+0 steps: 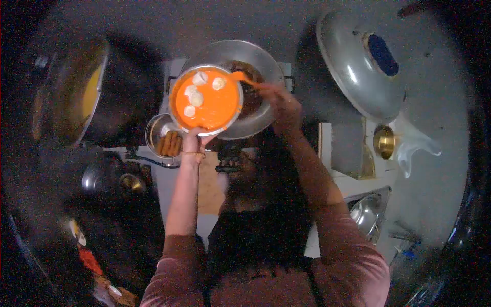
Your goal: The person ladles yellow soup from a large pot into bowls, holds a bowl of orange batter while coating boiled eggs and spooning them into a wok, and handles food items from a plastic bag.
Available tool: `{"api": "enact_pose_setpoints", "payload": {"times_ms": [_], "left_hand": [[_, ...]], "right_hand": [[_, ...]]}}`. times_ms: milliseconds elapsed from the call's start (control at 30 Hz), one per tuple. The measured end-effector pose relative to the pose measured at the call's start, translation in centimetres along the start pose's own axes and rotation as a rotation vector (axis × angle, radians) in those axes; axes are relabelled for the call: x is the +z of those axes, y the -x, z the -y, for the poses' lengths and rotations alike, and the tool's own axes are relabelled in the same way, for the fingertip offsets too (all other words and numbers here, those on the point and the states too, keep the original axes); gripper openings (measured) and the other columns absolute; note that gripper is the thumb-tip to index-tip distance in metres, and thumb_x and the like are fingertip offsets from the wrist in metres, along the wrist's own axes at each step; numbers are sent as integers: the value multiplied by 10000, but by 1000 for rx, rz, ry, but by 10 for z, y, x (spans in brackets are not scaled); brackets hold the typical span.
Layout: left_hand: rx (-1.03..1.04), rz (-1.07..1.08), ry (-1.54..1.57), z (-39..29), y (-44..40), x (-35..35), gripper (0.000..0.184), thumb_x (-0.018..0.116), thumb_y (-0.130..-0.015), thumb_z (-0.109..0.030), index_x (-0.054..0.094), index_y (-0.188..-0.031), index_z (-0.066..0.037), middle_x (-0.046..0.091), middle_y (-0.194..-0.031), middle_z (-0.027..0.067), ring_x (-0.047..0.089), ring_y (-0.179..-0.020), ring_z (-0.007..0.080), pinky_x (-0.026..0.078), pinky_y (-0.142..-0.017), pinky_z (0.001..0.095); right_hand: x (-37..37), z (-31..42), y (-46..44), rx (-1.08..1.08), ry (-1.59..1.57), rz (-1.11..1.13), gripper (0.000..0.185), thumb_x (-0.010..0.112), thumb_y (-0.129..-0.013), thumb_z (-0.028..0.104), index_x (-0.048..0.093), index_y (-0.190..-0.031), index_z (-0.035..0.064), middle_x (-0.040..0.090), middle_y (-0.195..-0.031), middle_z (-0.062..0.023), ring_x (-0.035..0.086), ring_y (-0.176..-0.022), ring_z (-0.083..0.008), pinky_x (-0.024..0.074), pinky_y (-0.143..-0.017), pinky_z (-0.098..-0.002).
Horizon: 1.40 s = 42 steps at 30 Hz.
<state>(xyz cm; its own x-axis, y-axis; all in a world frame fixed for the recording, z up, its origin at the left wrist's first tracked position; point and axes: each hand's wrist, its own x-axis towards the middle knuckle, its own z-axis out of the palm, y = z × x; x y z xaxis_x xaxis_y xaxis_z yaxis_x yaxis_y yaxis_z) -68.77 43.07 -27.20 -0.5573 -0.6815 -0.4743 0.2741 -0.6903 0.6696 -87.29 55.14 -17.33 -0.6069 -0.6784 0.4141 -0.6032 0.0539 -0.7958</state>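
A round metal bowl (239, 105) of bright orange liquid, with several pale round pieces in it, is held up by my left hand (198, 140) at its near rim. It covers the left part of a wide metal pan (263, 57) with dark brown contents (250, 100). My right hand (283, 106) is closed around the thin handle of an orange-coated spoon (244, 78). The spoon's head is at the bowl's right rim, over the pan; its exact shape is blurred. Just left of my left wrist stands a clear container (151, 134) with brown finger-shaped pieces (169, 144).
At the left is a large pot (97, 92) with something yellow inside. A big domed metal lid (353, 71) is at the upper right, above a small brass-coloured bowl (383, 141) and a crumpled clear plastic bag (409, 140). A shiny metal vessel (365, 215) lies lower right.
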Motion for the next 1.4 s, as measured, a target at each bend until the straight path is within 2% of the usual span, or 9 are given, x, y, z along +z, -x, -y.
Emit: {"api": "enact_pose_setpoints", "payload": {"times_ms": [200,500,733,800,900,1000,1200,1300,1400], "left_hand": [[-36,23,-37,-18,19,22,481,461,-642,15,354,-1106,82,495,-1046,191,559,-887,287,530,-692,347],[-114,30,-53,-21,3,30,447,447,-644,29,351,-1077,86,498,-980,176,572,-828,274,548,-624,308],[-146,-4,-144,-32,-9,33,505,509,-624,-26,356,-1103,29,486,-1034,142,541,-902,271,530,-697,327],[-169,39,-139,-30,-13,31,488,507,-633,-26,367,-1097,25,488,-1032,137,536,-912,266,526,-709,325],[-159,26,-119,-27,-12,26,473,507,-647,-29,372,-1096,28,487,-1033,136,533,-919,260,520,-726,326],[-125,24,-80,-24,-14,27,460,464,-662,-14,357,-1100,76,508,-1004,165,580,-830,256,548,-585,267],[-144,22,-129,-27,-18,25,475,472,-660,-15,350,-1109,79,506,-1012,165,580,-823,256,547,-591,273],[-142,63,-96,-33,-12,34,470,470,-660,-6,351,-1107,80,508,-1002,169,582,-813,252,547,-594,274],[-123,61,-45,-30,-17,33,454,469,-660,4,359,-1093,85,513,-988,176,583,-808,252,547,-594,277]], "right_hand": [[20,-12,-21,-468,187,319,228,463,-794,110,510,-1008,47,545,-950,-129,514,-909,-276,427,-761,-344],[15,-13,-20,-162,543,853,221,479,-754,112,517,-959,38,539,-840,-143,520,-806,-294,430,-686,-376],[26,-27,-14,-472,134,512,184,412,-817,140,518,-902,17,547,-780,-163,536,-728,-320,433,-644,-374],[35,-36,-30,129,208,371,223,395,-847,181,527,-851,2,556,-704,-158,548,-667,-316,436,-614,-366],[46,-55,-56,403,102,232,276,390,-853,233,535,-808,2,560,-656,-145,555,-625,-305,437,-600,-367],[34,-26,-57,178,273,244,288,407,-844,250,538,-784,1,558,-637,-149,551,-606,-322,440,-597,-377],[23,18,-50,-173,386,105,241,443,-828,215,547,-808,-2,566,-697,-177,558,-674,-339,443,-615,-378],[37,-4,-43,72,303,301,225,453,-821,205,551,-823,3,569,-742,-175,560,-693,-331,442,-631,-376],[21,26,-40,-64,282,276,222,458,-817,200,554,-811,0,570,-764,-170,557,-710,-328,439,-648,-370]]}}
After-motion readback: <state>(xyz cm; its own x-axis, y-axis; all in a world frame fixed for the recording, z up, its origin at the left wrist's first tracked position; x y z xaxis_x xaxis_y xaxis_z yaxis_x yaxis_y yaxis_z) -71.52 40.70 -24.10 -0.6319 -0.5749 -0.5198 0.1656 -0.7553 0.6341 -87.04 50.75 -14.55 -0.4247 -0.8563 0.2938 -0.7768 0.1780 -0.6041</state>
